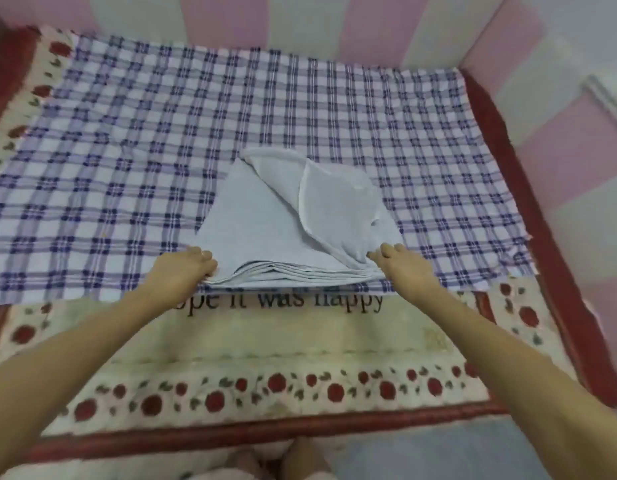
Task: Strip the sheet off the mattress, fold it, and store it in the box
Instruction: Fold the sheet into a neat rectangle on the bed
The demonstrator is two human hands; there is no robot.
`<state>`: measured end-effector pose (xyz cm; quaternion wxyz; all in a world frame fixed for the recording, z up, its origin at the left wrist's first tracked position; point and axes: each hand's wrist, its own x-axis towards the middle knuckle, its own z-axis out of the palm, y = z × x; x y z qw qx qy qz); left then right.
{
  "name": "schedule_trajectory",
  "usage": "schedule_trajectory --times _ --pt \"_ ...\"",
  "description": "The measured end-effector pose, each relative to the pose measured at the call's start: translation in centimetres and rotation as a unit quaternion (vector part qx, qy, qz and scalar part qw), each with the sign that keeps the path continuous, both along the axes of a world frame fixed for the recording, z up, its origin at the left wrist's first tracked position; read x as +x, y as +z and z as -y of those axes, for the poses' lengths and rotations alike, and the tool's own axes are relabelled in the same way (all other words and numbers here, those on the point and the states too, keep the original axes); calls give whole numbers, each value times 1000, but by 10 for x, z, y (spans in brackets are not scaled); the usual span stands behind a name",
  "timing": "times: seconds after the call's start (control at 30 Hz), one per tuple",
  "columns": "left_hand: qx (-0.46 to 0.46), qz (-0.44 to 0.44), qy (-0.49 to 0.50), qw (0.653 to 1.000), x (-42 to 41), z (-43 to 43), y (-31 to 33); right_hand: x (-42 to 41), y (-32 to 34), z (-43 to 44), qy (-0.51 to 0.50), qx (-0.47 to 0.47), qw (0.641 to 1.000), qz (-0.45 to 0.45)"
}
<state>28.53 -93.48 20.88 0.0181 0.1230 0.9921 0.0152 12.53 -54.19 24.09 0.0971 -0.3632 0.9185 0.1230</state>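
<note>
The left hand (187, 268) has its fingers curled over the near-left corner of the folded sheet (265, 220), thumb side tucked against the stacked edges. The right hand (398, 263) does the same at the near-right corner, its fingertips nipping the loose top flap. Between the two hands the layered fold edges show as a thick, slightly wavy pile. Beyond the hands the bundle narrows to a lopsided wedge, with one curved flap lying over the right half.

It looks light, soft and limp (thin cotton, by the look of it), so a lift by the corners alone would probably let the middle sag and the layers slide apart. A better hold, I judge, is with palms slid under the near edge and thumbs clamping all the layers from above.

Under the bundle, spreading away from both hands, lies a purple checked cloth (127, 133) over the rose-printed mattress (265, 344). No box is in view.
</note>
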Motion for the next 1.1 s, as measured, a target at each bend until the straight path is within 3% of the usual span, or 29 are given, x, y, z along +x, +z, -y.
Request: schedule_trajectory --times 0.1,0.2,0.33,0.43,0.5,0.57,0.67,0.7,0.77,0.8,0.87,0.93,1.0,1.1 --pt "-13 141 -32 989 56 -38 -102 63 -108 -19 10 73 989 126" --pt "-6 299 61 952 118 -66 -191 134 -202 -27 -26 154 963 218" --pt "63 324 108 938 142 -71 -261 165 -280 -32 -109 196 938 264" --pt "81 425 164 886 145 -53 -293 152 -304 -40 -162 243 877 381" --pt "117 472 209 848 137 -43 -311 137 -314 -39 -258 114 866 413" --pt "113 425 236 867 120 -45 -309 119 -312 -29 -389 -128 847 339" --pt "187 279 301 893 92 -63 -299 87 -315 -7 -529 -346 716 297" --pt "241 257 321 879 84 -71 -301 77 -319 2 -549 -387 672 313" --pt "369 261 352 820 70 -91 -304 61 -321 20 -582 -440 600 329" --pt "420 262 366 788 63 -103 -308 52 -323 28 -596 -462 572 324" --pt "469 231 385 761 39 -123 -316 33 -326 38 -610 -507 524 308" --pt "481 182 372 773 9 -140 -322 17 -325 45 -600 -532 514 303" --pt "482 161 346 789 -25 -156 -326 11 -325 49 -584 -524 542 300" --pt "474 138 388 778 -65 -174 -321 12 -321 51 -577 -523 553 295"
